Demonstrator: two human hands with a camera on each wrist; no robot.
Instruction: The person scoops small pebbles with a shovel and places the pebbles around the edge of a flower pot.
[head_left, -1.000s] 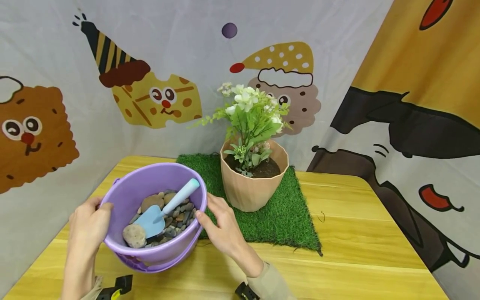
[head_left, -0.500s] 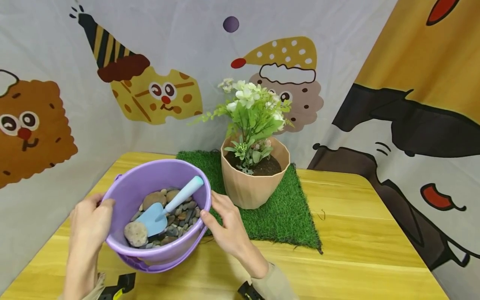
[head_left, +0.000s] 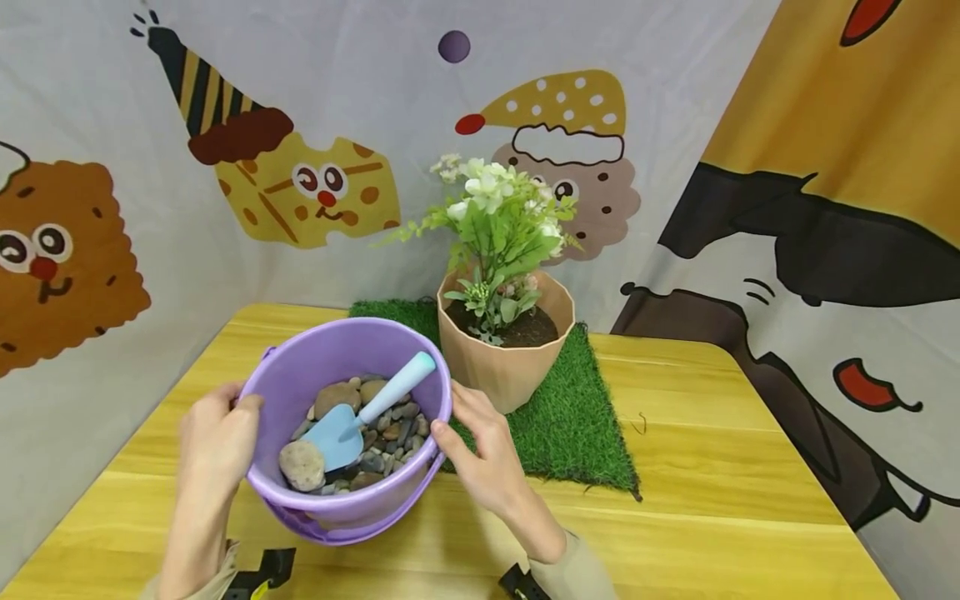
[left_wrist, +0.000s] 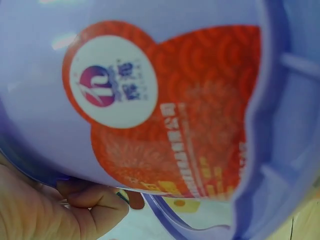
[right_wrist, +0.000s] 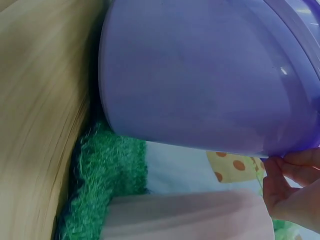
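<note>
At the far left I have the left grip (head_left: 217, 437) pinching the rim of the purple bucket (head_left: 322, 357), thumb over the edge, forearm rising steeply from the lower edge of my view. The bucket sits directly between the two grips, neither nearer, its mouth tilted toward the head camera and its long axis running down and away to the base. I cannot confirm whether that base bears on the table (head_left: 697, 442). The left wrist view shows a red printed label (left_wrist: 210, 125) on its side.

Contents, left to right: a pale stone (head_left: 302, 466), a blue trowel (head_left: 337, 437) lying with its blade low and its handle slanting up to the right, and small pebbles (head_left: 393, 437).

Next I record the right grip (head_left: 483, 458), pinching the opposite rim, thumb on the near side, fingers behind; its forearm slants up and leftward. The relation I judge decisive: the planter (head_left: 498, 375), with its white flowers (head_left: 498, 196), stands beyond the bucket and to its right, so the right grip is nearer. It stands on a grass mat (head_left: 570, 450), partly hidden behind the bucket.
</note>
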